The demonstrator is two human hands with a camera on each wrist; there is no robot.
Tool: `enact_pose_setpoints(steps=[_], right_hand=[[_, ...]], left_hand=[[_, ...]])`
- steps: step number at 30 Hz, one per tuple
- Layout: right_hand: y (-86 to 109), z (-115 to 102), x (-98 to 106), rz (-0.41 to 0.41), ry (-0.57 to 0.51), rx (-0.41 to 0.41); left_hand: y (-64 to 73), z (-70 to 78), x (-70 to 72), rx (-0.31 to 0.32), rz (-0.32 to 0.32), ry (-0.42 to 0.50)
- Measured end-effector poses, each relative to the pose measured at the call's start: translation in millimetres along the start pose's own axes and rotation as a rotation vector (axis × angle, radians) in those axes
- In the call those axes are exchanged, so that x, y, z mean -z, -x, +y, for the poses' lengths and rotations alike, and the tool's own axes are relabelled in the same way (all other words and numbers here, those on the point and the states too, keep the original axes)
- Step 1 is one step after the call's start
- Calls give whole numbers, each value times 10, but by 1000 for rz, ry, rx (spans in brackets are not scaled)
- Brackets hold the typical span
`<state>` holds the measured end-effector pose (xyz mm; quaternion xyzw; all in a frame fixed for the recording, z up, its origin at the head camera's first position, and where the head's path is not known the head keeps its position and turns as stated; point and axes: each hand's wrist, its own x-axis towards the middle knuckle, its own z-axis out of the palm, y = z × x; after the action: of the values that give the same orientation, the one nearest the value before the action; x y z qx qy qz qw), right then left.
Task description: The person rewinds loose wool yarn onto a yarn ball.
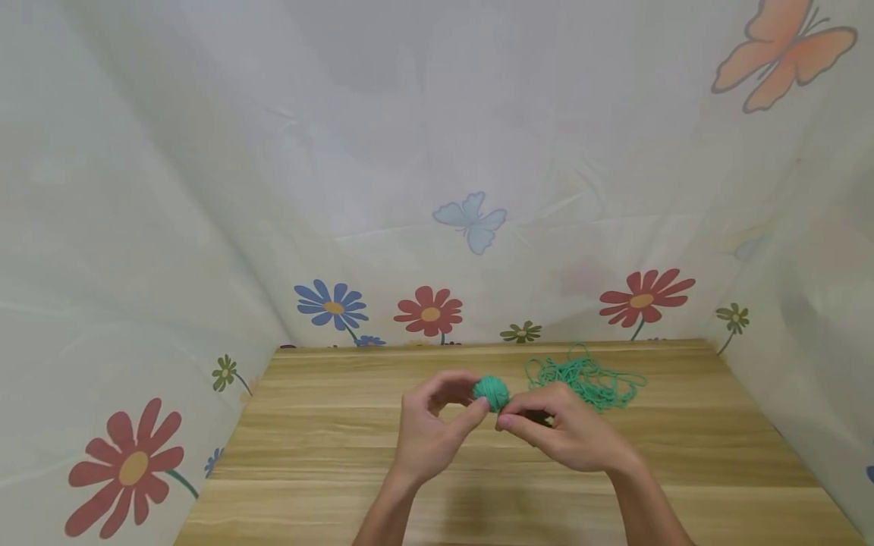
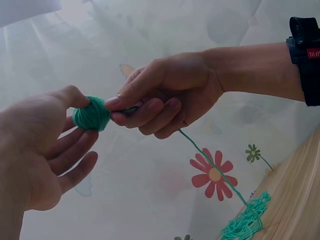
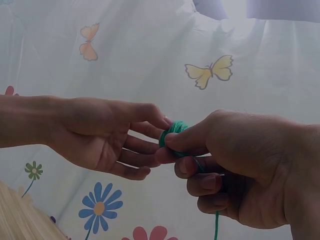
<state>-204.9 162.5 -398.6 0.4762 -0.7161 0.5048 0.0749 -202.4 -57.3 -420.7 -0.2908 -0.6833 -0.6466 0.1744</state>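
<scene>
A small ball of green yarn (image 1: 492, 392) is held above the table between the thumb and fingers of my left hand (image 1: 432, 428). Close to the ball's right side, my right hand (image 1: 570, 428) pinches the yarn strand between thumb and forefinger, its other fingers curled. In the left wrist view the strand (image 2: 215, 164) runs from below the right hand (image 2: 167, 95) down to a loose, tangled heap of green yarn (image 2: 246, 220) on the table. The head view has that heap (image 1: 590, 381) behind the right hand.
The wooden table (image 1: 328, 455) has pale, streaky grain. Light curtains (image 1: 382, 152) printed with flowers and butterflies hang behind it and at both sides. A black strap with a device (image 2: 305, 60) circles the right wrist.
</scene>
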Motion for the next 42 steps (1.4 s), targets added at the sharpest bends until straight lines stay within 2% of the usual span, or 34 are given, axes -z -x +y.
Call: enact_pose_setpoints(steps=[5,9,12,17,24,32,36,42], right_hand=[[20,23,16,49,-3,-49],[14,11,26,56,12,-72],[12,9,28,57,22,-104],[9,7,19,39,36,-106],[-13,-3,-12,27,65,-91],[1,15,-6,33,44,-115],[2,19,-9,43,58,-122],[0,10,-18,56,77,-161]], left_hand=[[-9,1,3,-28,-32,73],[-20,-21,3,-39,-77,119],[-17,-26,0,-40,-93,131],[-12,-3,-24,-40,-83,124],[-50,239,-75,-56,-63,98],[-53,247,-67,-93,-127,167],[-57,266,-78,-104,-155,147],[-53,297,-94,-128,-129,52]])
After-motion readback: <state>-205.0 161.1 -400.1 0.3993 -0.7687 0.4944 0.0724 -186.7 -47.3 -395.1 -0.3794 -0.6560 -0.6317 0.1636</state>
